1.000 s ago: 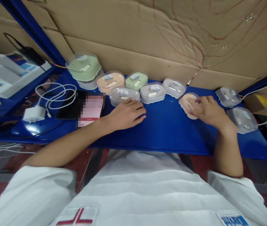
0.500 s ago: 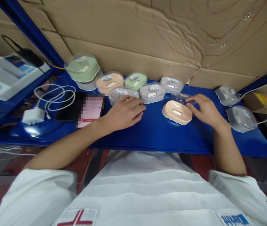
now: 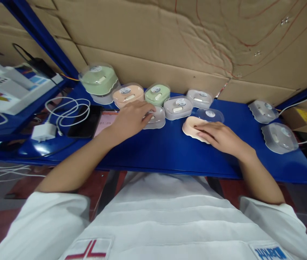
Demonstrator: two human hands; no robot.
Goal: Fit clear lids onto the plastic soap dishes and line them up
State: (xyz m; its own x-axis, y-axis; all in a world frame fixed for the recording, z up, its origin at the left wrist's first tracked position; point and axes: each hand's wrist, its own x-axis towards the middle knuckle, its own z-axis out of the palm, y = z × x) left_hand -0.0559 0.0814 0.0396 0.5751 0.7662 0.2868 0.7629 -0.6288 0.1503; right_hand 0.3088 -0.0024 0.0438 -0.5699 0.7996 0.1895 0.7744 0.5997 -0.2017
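A peach oval soap box (image 3: 188,127) lies uncovered on the blue table. My right hand (image 3: 219,139) reaches over it from the right, thumb and fingers closed at its middle and hiding the white bar there. Just behind it rests a clear lid (image 3: 210,115) with a round sticker. My left hand (image 3: 131,121) hovers over the phone and partly hides a grey soap box (image 3: 157,119) with a clear cover. Its thumb and fingers are bent but apart, with nothing visible between them.
Behind stand covered boxes: green (image 3: 157,94), peach (image 3: 128,95), grey (image 3: 178,107) and a larger green stack (image 3: 100,81). Two grey boxes (image 3: 279,138) sit at right. A phone (image 3: 106,122), white charger (image 3: 43,132) and power strip (image 3: 20,90) lie left. Cardboard (image 3: 142,43) lines the back.
My right hand moved left from the clear lid onto the peach soap box, which shifted slightly left. The clear lid now lies flat behind it. My left hand drew back left over the phone.
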